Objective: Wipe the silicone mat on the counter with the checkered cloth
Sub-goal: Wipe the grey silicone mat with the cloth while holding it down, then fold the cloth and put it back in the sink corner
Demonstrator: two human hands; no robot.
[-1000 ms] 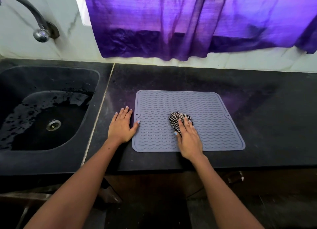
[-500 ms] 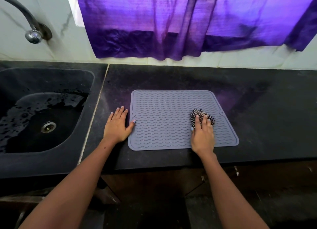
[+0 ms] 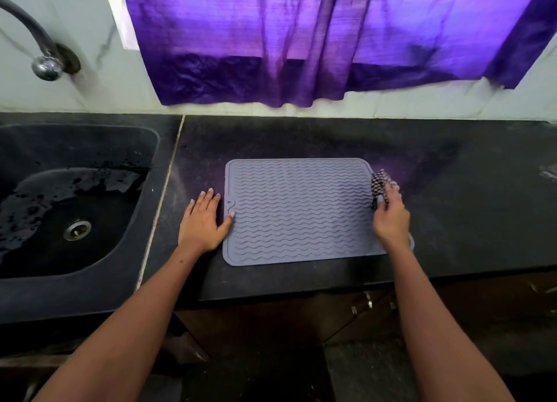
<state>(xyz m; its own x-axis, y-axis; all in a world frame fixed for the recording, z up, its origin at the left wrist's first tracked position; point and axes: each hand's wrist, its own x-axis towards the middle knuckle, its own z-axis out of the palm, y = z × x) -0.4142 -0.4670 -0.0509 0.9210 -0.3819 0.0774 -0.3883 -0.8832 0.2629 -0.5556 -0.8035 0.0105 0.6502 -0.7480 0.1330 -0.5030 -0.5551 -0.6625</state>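
Fingers of the right hand point(image 3: 391, 217) curl round the bunched checkered cloth point(image 3: 379, 184), thumb on its near side, so the wad is held, not just pressed flat. Cloth sits at the right edge of the silicone mat point(image 3: 298, 211), about mid-height on that side, partly over the counter point(image 3: 470, 196). Whether it touches the surface or is lifted a bit, can't tell.

Left hand point(image 3: 202, 222) lies flat, fingers straight and close together, palm on the counter just beside the mat's left edge, thumb tip on the mat near the small hole tab. Looks like it pins the mat against sliding.

Head view only, 1 camera. Change across the last 1 second: cloth and right hand went from around mat centre, to the right third, to the right edge now. 1 left-to-right stroke, apparently finished. Grip also shifted from fingers laid over the cloth to a more side-on hold. Left hand hasn't moved relative to the mat.

Meaning for the task: middle band likely wiped; far rows and near rows not shown covered. Judged partway through. Next probably a return stroke on another row.

Mat lies flat, grey, wavy ribs, near the counter's front edge. Sink point(image 3: 90, 142) with wet basin to the left, tap point(image 3: 45, 65) above it, purple curtain point(image 3: 331, 40) behind.
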